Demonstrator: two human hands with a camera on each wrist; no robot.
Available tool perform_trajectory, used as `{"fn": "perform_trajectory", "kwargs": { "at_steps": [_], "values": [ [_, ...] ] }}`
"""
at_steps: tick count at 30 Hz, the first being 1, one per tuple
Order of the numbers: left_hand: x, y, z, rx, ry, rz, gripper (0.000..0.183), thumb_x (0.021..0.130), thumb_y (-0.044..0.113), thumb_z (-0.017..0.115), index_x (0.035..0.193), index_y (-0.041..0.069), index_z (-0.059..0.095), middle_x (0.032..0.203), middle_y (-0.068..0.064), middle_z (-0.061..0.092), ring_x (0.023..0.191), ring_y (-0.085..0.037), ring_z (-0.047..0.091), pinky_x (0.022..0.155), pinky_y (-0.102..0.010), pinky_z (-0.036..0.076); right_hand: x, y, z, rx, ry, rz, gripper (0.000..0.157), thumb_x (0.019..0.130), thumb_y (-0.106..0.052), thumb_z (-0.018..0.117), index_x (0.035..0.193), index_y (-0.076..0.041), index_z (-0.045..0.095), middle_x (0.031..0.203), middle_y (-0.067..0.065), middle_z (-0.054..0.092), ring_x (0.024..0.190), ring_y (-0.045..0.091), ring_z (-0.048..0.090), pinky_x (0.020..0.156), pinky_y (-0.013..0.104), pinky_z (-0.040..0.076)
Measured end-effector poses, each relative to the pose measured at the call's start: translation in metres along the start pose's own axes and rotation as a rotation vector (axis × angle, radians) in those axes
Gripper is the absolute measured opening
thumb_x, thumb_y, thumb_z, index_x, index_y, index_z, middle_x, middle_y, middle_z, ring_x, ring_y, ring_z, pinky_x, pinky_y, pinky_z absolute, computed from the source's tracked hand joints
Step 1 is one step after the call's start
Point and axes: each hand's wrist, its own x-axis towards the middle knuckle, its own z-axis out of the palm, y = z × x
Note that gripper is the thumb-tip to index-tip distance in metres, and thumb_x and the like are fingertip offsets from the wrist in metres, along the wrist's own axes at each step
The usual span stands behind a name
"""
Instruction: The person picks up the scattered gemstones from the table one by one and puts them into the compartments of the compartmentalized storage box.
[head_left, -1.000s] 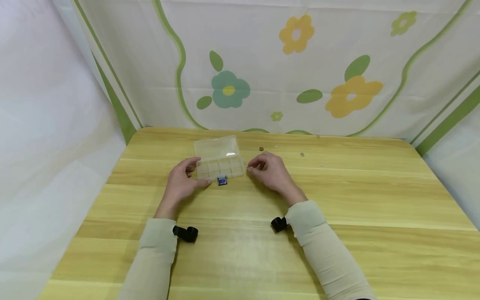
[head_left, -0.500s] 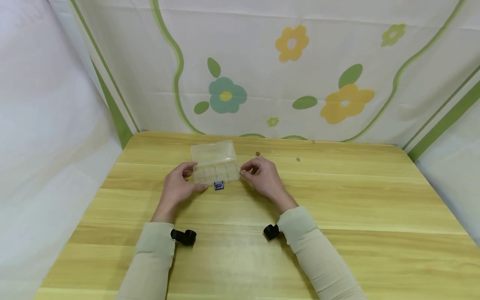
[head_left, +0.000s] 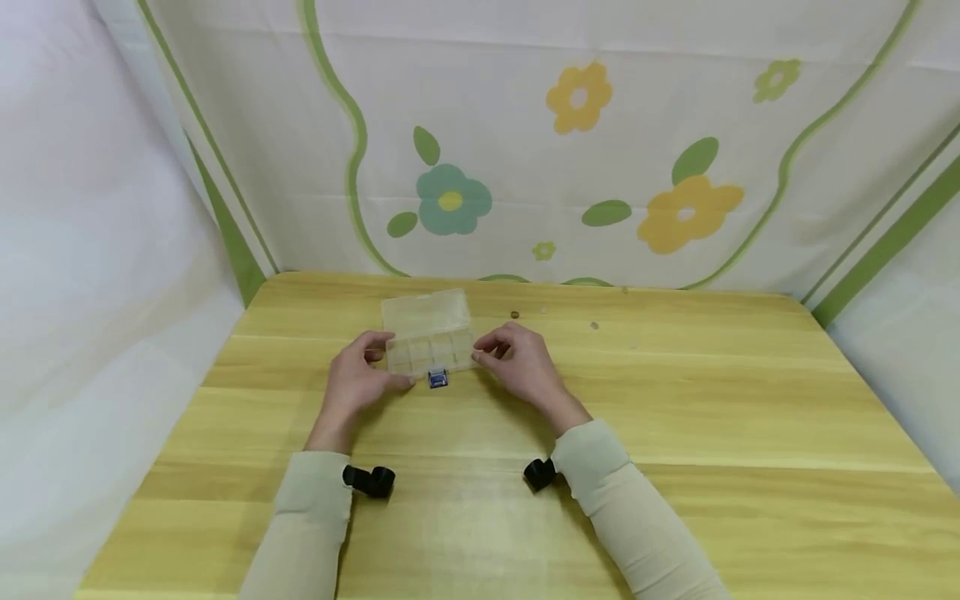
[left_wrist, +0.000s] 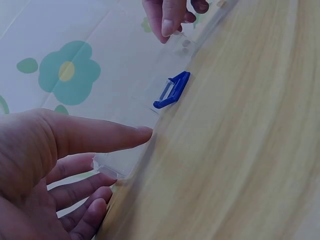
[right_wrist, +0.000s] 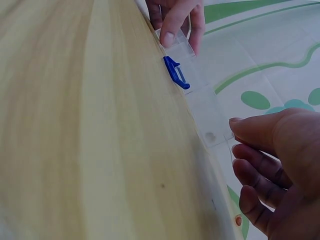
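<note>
A clear plastic compartment box (head_left: pixel 423 354) lies on the table with its lid (head_left: pixel 426 314) folded back and a blue latch (head_left: pixel 438 378) at its front. My left hand (head_left: pixel 358 372) grips the box's left end, thumb (left_wrist: pixel 105 136) along the front edge and fingers behind. At the right end is my right hand (head_left: pixel 517 357), thumb (right_wrist: pixel 255 129) and forefinger tips close together at the last compartment. Whether anything sits between those fingertips is hidden. A small roundish piece (right_wrist: pixel 210 136) shows in that end compartment.
Behind my right hand lies a small brown ring-like piece (head_left: pixel 514 315). Several tiny pale pieces, such as a greyish one (head_left: pixel 595 326), are scattered to its right on the wooden table (head_left: pixel 675 417). A flowered cloth (head_left: pixel 525 167) hangs behind the table.
My right hand has moved left, from just beside the box to its right end; a tiny thing showed at its fingertips earlier. My left hand keeps its grip. The head view has shifted slightly.
</note>
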Motion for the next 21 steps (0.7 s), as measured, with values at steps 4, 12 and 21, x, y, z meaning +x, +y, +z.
{"fn": "perform_trajectory", "kwargs": {
  "at_steps": [4,12,21],
  "values": [
    [0.002,-0.001,0.001,-0.002,-0.001,0.009,0.080,0.079,0.014,0.094,0.151,0.010,0.059,0.152,-0.018,0.059,0.138,-0.038,0.053,0.117,-0.055,0.046,0.000,0.001,-0.001,-0.004,0.018,-0.009,0.009,0.099,-0.021,0.079,0.106,-0.015,0.083,0.102,0.001,0.073,0.091,0.018,0.066,0.083,0.036,0.057],
    [0.004,-0.001,0.003,-0.018,-0.001,-0.009,0.080,0.079,0.016,0.093,0.152,0.012,0.058,0.151,-0.019,0.058,0.139,-0.038,0.052,0.118,-0.056,0.045,0.001,0.002,-0.003,0.007,0.013,-0.024,0.010,0.099,-0.020,0.079,0.107,-0.014,0.083,0.103,0.003,0.074,0.092,0.019,0.067,0.083,0.036,0.058],
    [0.004,0.000,0.001,-0.013,0.000,-0.011,0.081,0.080,0.016,0.092,0.153,0.012,0.058,0.152,-0.019,0.058,0.138,-0.038,0.052,0.118,-0.056,0.045,0.004,0.010,-0.010,0.004,0.035,-0.006,0.009,0.098,-0.022,0.080,0.104,-0.015,0.083,0.104,0.002,0.076,0.093,0.019,0.068,0.082,0.035,0.057]
  ]
}}
